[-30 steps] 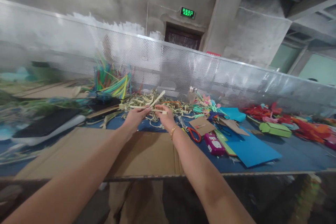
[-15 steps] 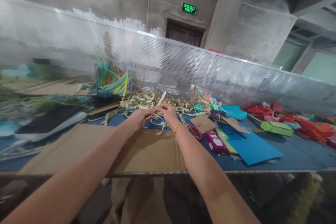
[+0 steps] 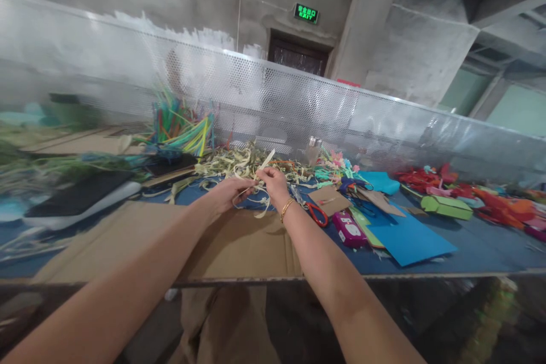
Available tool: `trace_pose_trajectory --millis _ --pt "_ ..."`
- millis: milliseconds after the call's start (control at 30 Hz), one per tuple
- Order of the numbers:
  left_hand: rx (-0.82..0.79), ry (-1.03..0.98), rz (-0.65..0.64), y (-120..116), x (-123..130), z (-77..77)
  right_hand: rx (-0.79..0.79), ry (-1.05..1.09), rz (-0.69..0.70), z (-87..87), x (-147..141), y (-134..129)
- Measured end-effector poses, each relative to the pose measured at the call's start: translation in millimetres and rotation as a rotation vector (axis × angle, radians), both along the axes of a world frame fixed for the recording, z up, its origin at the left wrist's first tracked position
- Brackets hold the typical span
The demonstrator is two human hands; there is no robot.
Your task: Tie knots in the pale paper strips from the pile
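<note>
Your forearms angle inward over the cardboard sheet (image 3: pixel 243 247) at the desk's (image 3: pixel 482 247) near edge; your left grip (image 3: pixel 232 192) and right grip (image 3: pixel 273 183) meet fingertip to fingertip, pinched closed on a pale strip (image 3: pixel 267 160); right of them sits a purple box (image 3: pixel 348 230), contents hidden; open desk lies farther right; beyond the grips stands a jar (image 3: pixel 313 152), contents unclear.

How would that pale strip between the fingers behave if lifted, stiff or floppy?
Probably light, since the pale strip looks thin and narrow. Somewhat stiff over a short length, I'd guess: its tip stands straight above the right hand.
</note>
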State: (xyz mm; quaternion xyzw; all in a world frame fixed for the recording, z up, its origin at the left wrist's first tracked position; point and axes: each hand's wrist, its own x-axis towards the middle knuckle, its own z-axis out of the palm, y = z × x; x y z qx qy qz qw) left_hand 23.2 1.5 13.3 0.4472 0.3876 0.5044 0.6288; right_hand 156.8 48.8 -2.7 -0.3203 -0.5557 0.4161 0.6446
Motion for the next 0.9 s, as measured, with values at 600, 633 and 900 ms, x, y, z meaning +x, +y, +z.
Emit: trace_pose_trajectory --millis 600,633,900 --pt "0.093 -0.015 0.167 11 -1 -9.9 -0.014 -0.192 0.081 1.7 3 -5" --pt "0.093 -0.009 0.169 12 -1 -10.5 -0.006 -0.188 0.072 1.3 1 -5" --pt "0.114 0.035 0.169 10 -1 -8.8 -0.032 -0.099 -0.039 -0.3 -8 -7"
